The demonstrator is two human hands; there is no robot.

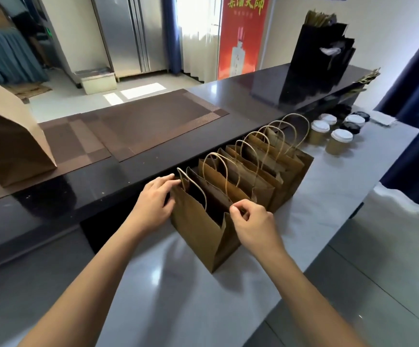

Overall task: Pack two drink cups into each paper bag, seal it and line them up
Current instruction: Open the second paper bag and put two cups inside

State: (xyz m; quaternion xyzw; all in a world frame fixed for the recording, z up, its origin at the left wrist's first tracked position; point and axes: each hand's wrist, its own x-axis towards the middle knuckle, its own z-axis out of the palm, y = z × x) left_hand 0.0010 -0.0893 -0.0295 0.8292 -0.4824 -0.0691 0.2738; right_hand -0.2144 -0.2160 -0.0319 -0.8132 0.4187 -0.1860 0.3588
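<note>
A: Where is the bag that the person works on?

B: The nearest paper bag (198, 226) stands upright on the pale counter (328, 191), in the middle of the frame, at the near end of a row of paper bags (261, 169) that runs toward the upper right. Its mouth is open, and the inside is too dark to tell whether cups are there.

A: And the hands?

B: The left hand (153, 204) rests on the far side of the bag, its fingers reaching to the top edge by the rope handle (193, 186); whether they pinch the paper cannot be told. The grip of the right hand (253, 221) is closed in a pinch on the near top edge.

A: How will the bag handle?

B: It seems light and thin. The paper is stiff enough to stand alone, but it creases easily and probably tips if it is pulled from one side. The best hold is likely at the top rim with both hands, or at the handles.

A: And the cups?

B: The drink cups (338, 141) stand at the upper right, well apart from this bag. Their paper walls look soft, so they should be held around the body, not by the lid.
</note>
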